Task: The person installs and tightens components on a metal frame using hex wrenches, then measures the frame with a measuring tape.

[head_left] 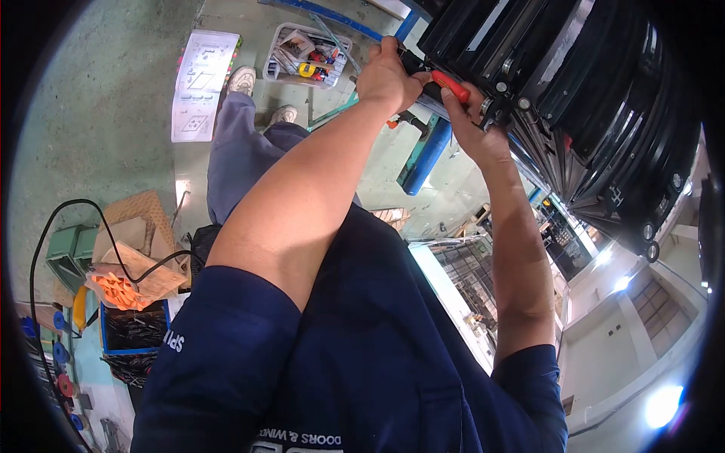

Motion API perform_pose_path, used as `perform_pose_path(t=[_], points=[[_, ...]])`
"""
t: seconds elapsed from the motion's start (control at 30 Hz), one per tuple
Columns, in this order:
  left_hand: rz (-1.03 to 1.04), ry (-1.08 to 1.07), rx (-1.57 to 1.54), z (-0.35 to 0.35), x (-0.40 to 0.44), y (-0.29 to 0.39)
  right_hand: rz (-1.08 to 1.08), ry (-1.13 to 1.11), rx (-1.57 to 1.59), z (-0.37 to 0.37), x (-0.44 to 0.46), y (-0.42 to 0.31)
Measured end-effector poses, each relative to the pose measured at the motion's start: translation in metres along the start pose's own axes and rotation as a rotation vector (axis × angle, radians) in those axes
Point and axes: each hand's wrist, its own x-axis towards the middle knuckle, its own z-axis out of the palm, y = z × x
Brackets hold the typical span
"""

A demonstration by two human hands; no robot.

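Note:
Both hands are close together at the near end of a stack of black frame profiles (559,83). My right hand (474,124) is closed around a red-handled tool (451,86); its working end is hidden. Bent over a dark bar beside the stack, my left hand (387,78) is closed, and its fingertips come up to the tip of the red handle. What sits under the left palm is hidden. Small round metal fittings (523,103) show on the profile ends, just beyond the right hand.
Blue posts (428,158) of a stand are below the hands. On the floor are a clear plastic bin (308,57) of tools and a printed instruction sheet (204,83). At the left lie cardboard (140,219), a bag of orange pieces (119,291), a blue-edged crate (136,351) and a black cable (38,279).

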Motion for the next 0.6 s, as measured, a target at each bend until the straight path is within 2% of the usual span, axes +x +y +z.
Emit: perform_pose_path(t=[0.07, 0.13, 0.27, 0.33, 0.37, 0.43, 0.47, 0.53, 0.57, 0.6], points=[[0.002, -0.005, 0.002, -0.001, 0.0, 0.001, -0.019, 0.011, 0.021, -0.004, 0.001, -0.003], [0.004, -0.009, 0.004, 0.0, 0.001, 0.0, 0.058, -0.135, -0.175, -0.019, 0.006, -0.022], [-0.002, -0.005, 0.004, 0.001, 0.002, 0.0, -0.051, -0.07, -0.266, -0.011, 0.007, -0.01], [-0.005, -0.007, 0.009, 0.001, 0.002, 0.0, -0.067, 0.007, 0.002, 0.004, 0.007, 0.006], [0.003, -0.002, 0.003, 0.001, 0.002, -0.001, -0.066, 0.008, 0.001, 0.007, 0.01, 0.011], [0.012, -0.002, -0.004, 0.002, 0.002, -0.002, 0.192, -0.146, 0.301, 0.007, 0.014, 0.004], [0.023, 0.004, -0.007, 0.002, 0.002, -0.002, 0.193, -0.144, 0.3, 0.004, 0.013, 0.002], [0.033, 0.01, -0.009, 0.001, 0.002, -0.002, 0.522, -0.25, 0.632, -0.012, 0.01, -0.026], [0.03, 0.006, -0.017, 0.002, 0.001, -0.004, 0.522, -0.25, 0.632, -0.008, 0.007, -0.03], [0.027, 0.004, -0.025, 0.003, 0.002, -0.004, 0.623, -0.192, 0.806, -0.005, 0.006, -0.035]])
